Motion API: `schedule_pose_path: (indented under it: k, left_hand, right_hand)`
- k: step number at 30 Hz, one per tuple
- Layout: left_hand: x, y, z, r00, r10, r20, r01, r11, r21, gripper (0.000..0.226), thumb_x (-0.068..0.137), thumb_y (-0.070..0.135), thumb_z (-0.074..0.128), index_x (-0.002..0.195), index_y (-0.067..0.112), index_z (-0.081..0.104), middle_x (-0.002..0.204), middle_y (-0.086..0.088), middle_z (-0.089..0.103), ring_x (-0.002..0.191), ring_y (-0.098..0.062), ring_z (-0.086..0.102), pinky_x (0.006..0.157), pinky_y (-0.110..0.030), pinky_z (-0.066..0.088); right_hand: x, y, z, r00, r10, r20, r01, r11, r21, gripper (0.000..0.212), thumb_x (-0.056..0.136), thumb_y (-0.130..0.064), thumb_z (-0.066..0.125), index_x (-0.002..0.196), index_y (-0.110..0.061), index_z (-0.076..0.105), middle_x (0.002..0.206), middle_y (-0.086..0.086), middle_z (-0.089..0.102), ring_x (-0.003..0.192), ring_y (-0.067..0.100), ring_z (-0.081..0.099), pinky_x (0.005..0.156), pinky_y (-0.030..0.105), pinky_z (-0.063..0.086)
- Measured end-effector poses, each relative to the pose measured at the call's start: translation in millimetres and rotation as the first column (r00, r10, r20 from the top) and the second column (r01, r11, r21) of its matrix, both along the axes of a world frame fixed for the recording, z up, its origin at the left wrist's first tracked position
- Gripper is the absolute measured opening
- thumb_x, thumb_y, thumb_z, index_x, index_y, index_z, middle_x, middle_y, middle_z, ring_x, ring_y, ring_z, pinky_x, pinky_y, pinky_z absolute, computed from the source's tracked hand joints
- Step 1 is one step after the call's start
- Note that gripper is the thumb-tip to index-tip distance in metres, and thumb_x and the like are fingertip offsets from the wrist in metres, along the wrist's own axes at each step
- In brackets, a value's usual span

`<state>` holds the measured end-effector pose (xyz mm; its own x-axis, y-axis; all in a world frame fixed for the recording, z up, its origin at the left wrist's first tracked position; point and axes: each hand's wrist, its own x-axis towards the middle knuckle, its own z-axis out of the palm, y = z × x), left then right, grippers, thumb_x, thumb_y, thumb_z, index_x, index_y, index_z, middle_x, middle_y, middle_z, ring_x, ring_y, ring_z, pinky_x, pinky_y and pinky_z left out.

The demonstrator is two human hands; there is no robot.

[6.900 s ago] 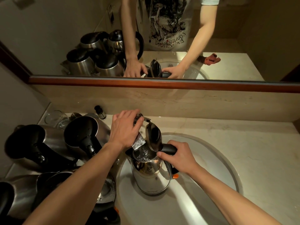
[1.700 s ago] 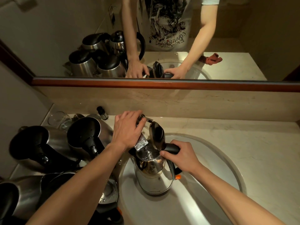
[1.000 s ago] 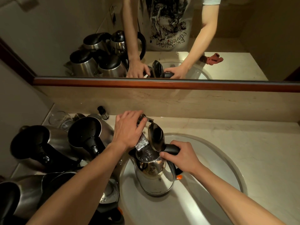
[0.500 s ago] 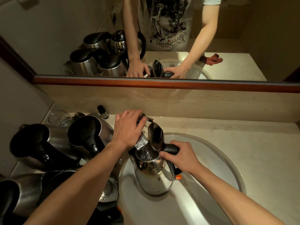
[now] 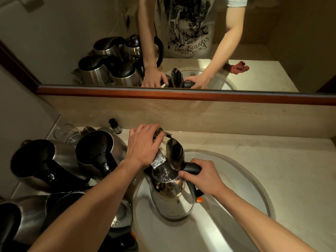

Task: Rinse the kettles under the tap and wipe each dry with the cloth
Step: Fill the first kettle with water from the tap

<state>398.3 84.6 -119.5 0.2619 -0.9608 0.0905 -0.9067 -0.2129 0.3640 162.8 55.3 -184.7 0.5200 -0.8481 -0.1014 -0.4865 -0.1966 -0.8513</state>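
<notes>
My right hand (image 5: pixel 203 176) grips the handle of the kettle (image 5: pixel 171 195) standing upright in the sink (image 5: pixel 254 180), lid open at twelve o'clock under the tap (image 5: pixel 159 157). My left hand (image 5: pixel 143 144) curls over the tap. Four kettles (image 5: pixel 98 157) wait at nine o'clock on the worktop (image 5: pixel 272 151).

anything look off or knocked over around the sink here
Yes: the steel kettles with black lids left of the white basin lie tipped and piled together, not upright. The open steel kettle under the tap stands upright.
</notes>
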Motion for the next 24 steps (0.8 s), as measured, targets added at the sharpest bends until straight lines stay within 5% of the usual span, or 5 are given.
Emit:
schedule_pose_path:
  k: [7, 16, 24]
  left_hand:
    - [0.5, 0.5, 0.3, 1.0, 0.003, 0.007, -0.003, 1.0, 0.007, 0.074, 0.093, 0.063, 0.012, 0.138, 0.023, 0.054, 0.137, 0.004, 0.061, 0.128, -0.018, 0.046, 0.104, -0.038, 0.024]
    - [0.3, 1.0, 1.0, 1.0, 0.0, 0.0, 0.0, 1.0, 0.012, 0.074, 0.093, 0.062, 0.012, 0.138, 0.023, 0.054, 0.137, 0.004, 0.06, 0.128, -0.018, 0.046, 0.105, -0.038, 0.023]
    - [0.0, 1.3, 0.9, 1.0, -0.009, 0.007, 0.009, 1.0, 0.012, 0.072, 0.093, 0.062, 0.012, 0.138, 0.026, 0.056, 0.137, 0.005, 0.06, 0.128, -0.017, 0.045, 0.104, -0.036, 0.021]
  right_hand:
    - [0.0, 1.5, -1.9, 1.0, -0.001, 0.005, 0.001, 1.0, 0.021, 0.044, 0.066, -0.063, 0.076, 0.071, -0.021, 0.068, 0.065, -0.002, 0.071, 0.065, 0.016, 0.067, 0.065, 0.041, 0.054]
    - [1.3, 1.4, -0.2, 1.0, -0.004, 0.013, 0.004, 1.0, 0.009, 0.042, 0.065, -0.064, 0.076, 0.069, -0.023, 0.066, 0.062, -0.006, 0.067, 0.059, 0.009, 0.061, 0.059, 0.026, 0.046]
    - [-0.1, 0.5, -2.5, 1.0, 0.004, 0.008, -0.004, 1.0, 0.001, 0.032, 0.074, -0.041, 0.089, 0.069, -0.019, 0.067, 0.06, -0.009, 0.063, 0.057, 0.006, 0.057, 0.056, 0.021, 0.041]
